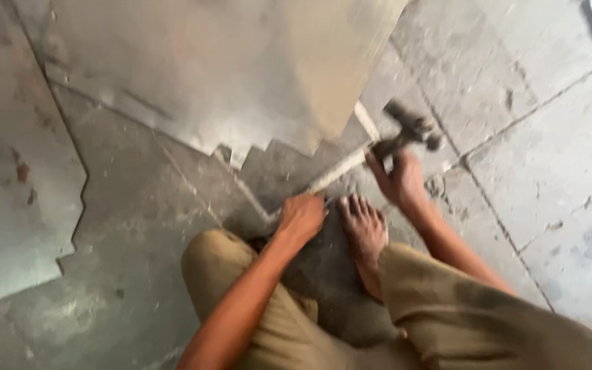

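My right hand (400, 179) grips the handle of a hammer (411, 129), whose dark metal head is raised a little above the floor and blurred. My left hand (301, 216) is closed and presses down on a thin metal strip or chisel-like bar (340, 169) at the edge of a dark sheet of metal (275, 171). My bare right foot (364, 236) rests on that same sheet beside the left hand. I am squatting in khaki trousers, knees at either side.
A large shiny metal sheet (207, 75) with a stepped cut edge lies ahead. Another sheet (15, 205) lies at the left. Cracked concrete floor slabs (549, 151) extend to the right.
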